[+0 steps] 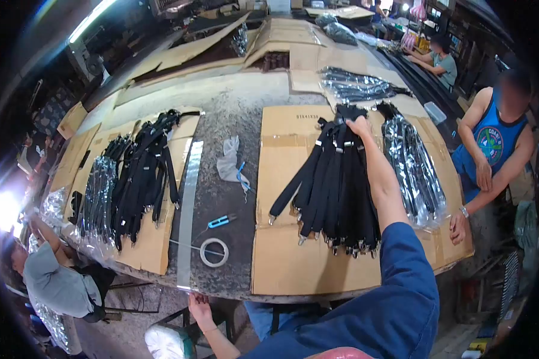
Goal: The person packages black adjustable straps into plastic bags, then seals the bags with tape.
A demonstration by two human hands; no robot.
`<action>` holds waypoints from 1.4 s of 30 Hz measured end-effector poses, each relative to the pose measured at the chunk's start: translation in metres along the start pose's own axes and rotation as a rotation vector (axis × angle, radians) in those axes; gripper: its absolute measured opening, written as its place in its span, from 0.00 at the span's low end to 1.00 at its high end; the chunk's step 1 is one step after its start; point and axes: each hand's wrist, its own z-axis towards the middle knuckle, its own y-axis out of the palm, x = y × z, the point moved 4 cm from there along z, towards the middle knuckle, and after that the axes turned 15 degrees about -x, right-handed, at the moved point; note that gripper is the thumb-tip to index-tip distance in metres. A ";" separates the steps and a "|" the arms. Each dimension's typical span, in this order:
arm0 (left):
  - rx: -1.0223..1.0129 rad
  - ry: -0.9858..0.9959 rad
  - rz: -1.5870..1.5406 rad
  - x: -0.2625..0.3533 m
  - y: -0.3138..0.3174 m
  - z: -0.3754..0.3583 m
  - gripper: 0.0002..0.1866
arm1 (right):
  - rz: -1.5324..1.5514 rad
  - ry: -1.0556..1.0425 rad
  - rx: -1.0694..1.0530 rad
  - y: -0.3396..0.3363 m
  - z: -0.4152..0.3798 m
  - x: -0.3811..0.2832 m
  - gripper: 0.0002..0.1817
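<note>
- Black straps (335,179) lie fanned on cardboard (281,263), right of the table's centre; soft, light, floppy, so best gathered at the top ends.
- Right hand (360,127) rests on those ends at twelve o'clock (grip apparently closed, hard to tell).
- Left hand (199,305) sits open-fingered at the table's edge, seven o'clock.
- Tape roll (214,252) and clippers (221,221) lie at nine o'clock.

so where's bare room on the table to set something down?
Bare stone strip between the two cardboard sheets, above the white rag. Bare cardboard below the black straps. Crowded: the left strap pile, bagged straps at right.
</note>
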 end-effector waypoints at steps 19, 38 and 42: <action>-0.173 0.169 -0.081 0.009 0.008 -0.001 0.08 | 0.984 -0.374 -0.288 -0.045 -0.149 -0.028 0.07; 0.353 0.093 0.060 0.009 -0.003 -0.033 0.27 | 1.109 -1.138 0.078 -0.216 -0.442 -0.071 0.16; 0.506 0.086 0.217 -0.001 -0.030 -0.051 0.26 | 1.202 -0.840 0.066 -0.189 -0.368 -0.067 0.15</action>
